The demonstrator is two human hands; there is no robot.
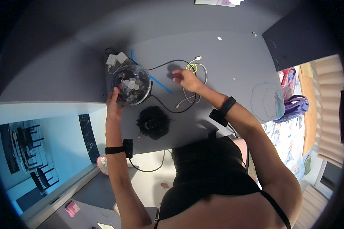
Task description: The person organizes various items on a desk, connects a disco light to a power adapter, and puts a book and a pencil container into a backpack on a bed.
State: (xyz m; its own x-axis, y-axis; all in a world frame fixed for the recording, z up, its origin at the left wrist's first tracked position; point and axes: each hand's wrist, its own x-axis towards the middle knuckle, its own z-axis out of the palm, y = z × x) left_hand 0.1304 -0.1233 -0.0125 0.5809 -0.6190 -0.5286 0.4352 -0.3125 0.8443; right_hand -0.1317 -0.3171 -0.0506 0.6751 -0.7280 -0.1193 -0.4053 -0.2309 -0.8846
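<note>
My left hand (114,105) grips the near left side of a clear round container (140,99), its fingers against the wall. Inside are dark and whitish pieces, too jumbled to name. To the right, my right hand (188,81) is held over the desk with nothing in it, the fingers apart and pointing left. Beside it lies a looped white cable (206,76) with a yellow ring (192,68) around part of it. A black cable (172,111) curves below that hand. Between hand and container runs a thin blue strip (162,85).
Two white power adapters (116,59) sit behind the container. A fluffy black object (154,123) and a small pink ring (139,138) lie near the desk's front edge. A clear bluish container or bag (265,101) stands at the right, before a purple bag (294,108). A dark panel (300,40) rises at the far right.
</note>
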